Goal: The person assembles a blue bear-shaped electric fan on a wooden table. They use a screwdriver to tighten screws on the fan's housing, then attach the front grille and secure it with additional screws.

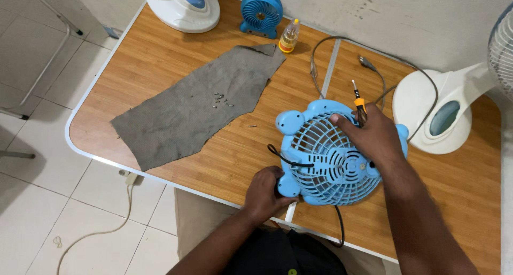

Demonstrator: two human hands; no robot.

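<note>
Left hand [265, 192] grips the blue fan [328, 155] edge; right hand [371, 133] clasps a screwdriver [359, 105] — handle mostly hidden.

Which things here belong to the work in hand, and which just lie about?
In hand: blue fan, held by left hand and right hand; screwdriver; loose screws on grey cloth.

Lying about: small blue fan; oil bottle; white fan base.

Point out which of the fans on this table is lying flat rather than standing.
The blue fan under both hands, grille up near the front edge. The small blue fan at the back stands upright, as do the white fans and.
</note>
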